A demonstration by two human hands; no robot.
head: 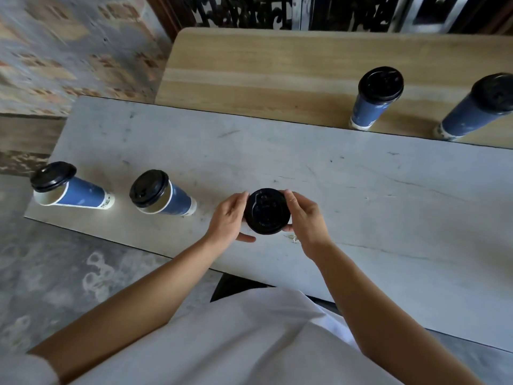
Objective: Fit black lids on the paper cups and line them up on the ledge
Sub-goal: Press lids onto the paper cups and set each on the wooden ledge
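Left hand (227,218) and right hand (305,218) pinch the lid (267,212), hiding what's beneath. Two lidded cups (83,194) at nine o'clock; two on the ledge (263,73) at two, one cut off.

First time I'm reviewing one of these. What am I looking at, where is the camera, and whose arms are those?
No machine here: a person works bare-handed, and the single camera sits on their head, looking down. Their left hand and right hand grip a black lid by its rim above the grey slab; whatever is under it is hidden. At the slab's left stand two blue cups, lids askew. On the wooden ledge behind stand two lidded cups.
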